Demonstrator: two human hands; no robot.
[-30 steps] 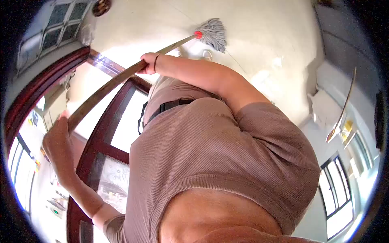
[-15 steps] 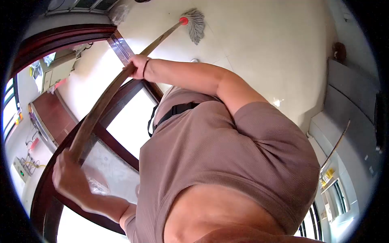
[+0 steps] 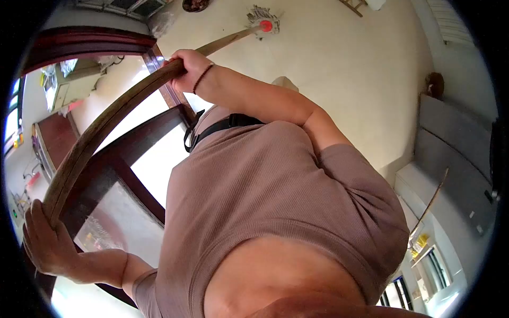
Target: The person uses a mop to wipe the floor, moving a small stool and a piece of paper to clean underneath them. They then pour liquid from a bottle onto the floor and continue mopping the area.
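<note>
A mop with a long wooden handle (image 3: pixel 114 114) runs slantwise across the left half of the head view. Its red socket (image 3: pixel 266 26) and grey strands (image 3: pixel 259 16) rest on the pale floor at the top. My right hand (image 3: pixel 190 70), with a dark bracelet at the wrist, wraps round the handle partway along. Near the handle's upper end, at the far left, my left hand (image 3: pixel 47 241) is closed round the wood. The handle passes in front of a dark red door (image 3: pixel 114 164) with glass panes.
A dark red door frame (image 3: pixel 90 45) stands at the upper left, with a cabinet (image 3: pixel 77 87) beyond it. A round dark container (image 3: pixel 195 4) and a wooden piece of furniture (image 3: pixel 352 6) are at the top edge. Grey panelled furniture (image 3: pixel 453 143) lines the right, near a thin stick (image 3: pixel 430 204).
The mop head has moved slightly right and its strands now splay around the socket. My left hand has shifted left and a little down; my right hand has moved slightly up.
</note>
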